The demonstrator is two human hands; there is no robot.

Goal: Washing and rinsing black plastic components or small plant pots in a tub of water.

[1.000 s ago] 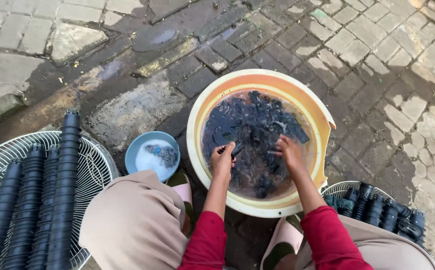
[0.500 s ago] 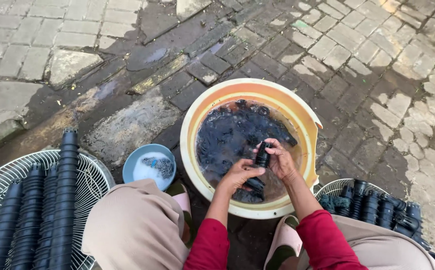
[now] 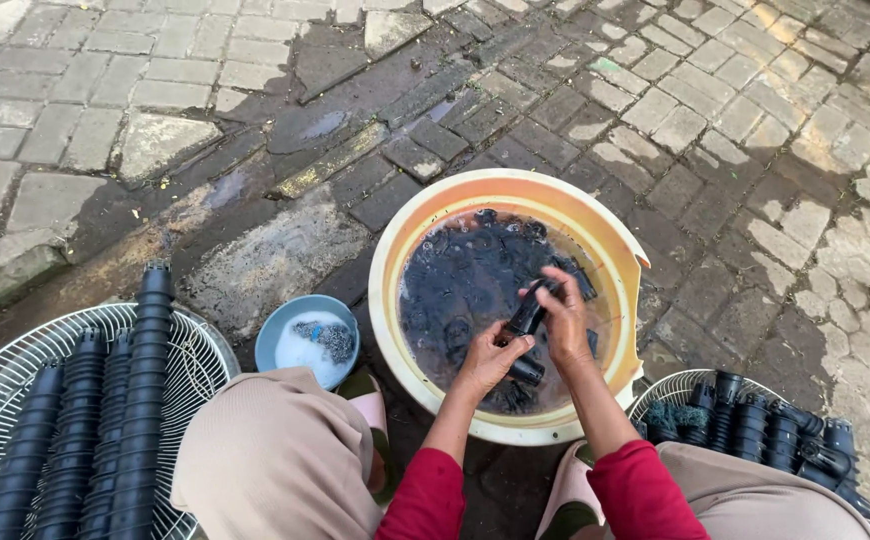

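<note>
Here my left hand [image 3: 487, 362] and right hand [image 3: 562, 325] both clasp a small stack of wet black pots [image 3: 526, 318], tilted above the murky water in the cream basin [image 3: 395, 262].

pkgs: none | labels/signs: none | screens: none (just paving, tubs, pots)
</note>
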